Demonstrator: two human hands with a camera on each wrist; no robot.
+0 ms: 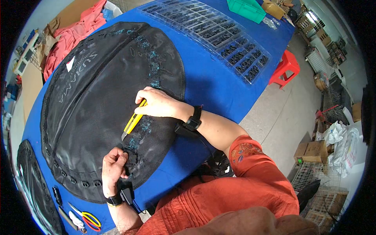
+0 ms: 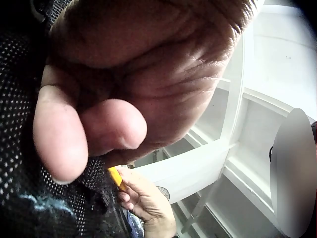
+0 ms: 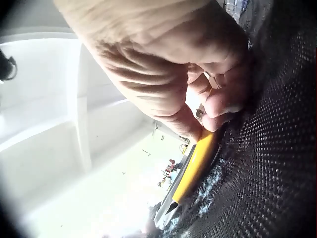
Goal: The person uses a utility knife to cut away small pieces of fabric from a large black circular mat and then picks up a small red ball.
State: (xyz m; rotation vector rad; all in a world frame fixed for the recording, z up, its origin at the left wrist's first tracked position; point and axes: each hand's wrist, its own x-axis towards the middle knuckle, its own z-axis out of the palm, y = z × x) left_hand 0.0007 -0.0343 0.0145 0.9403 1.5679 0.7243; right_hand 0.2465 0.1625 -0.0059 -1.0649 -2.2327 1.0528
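Note:
My right hand [image 1: 158, 103] grips a yellow utility knife [image 1: 134, 122], its blade out and pointing down toward the left hand. In the right wrist view, the knife's yellow body [image 3: 195, 163] lies close along black mesh fabric [image 3: 277, 144] with blue thread bits on it. With curled fingers, my left hand [image 1: 113, 166] pinches a fold of the large round black cover [image 1: 105, 102] near its front edge. Loose blue threads [image 1: 146, 124] run in patches along the cover's right side. White lettering marks its far left part, beside a long dark seam.
Scissors [image 1: 91, 221] with yellow and red handles lie at the front left, near another black cover [image 1: 31, 188]. Clear compartment trays [image 1: 211, 29] of black parts fill the back of the blue table [image 1: 207, 94]. A green bin [image 1: 246, 9] stands behind; a red stool [image 1: 285, 70] is at right.

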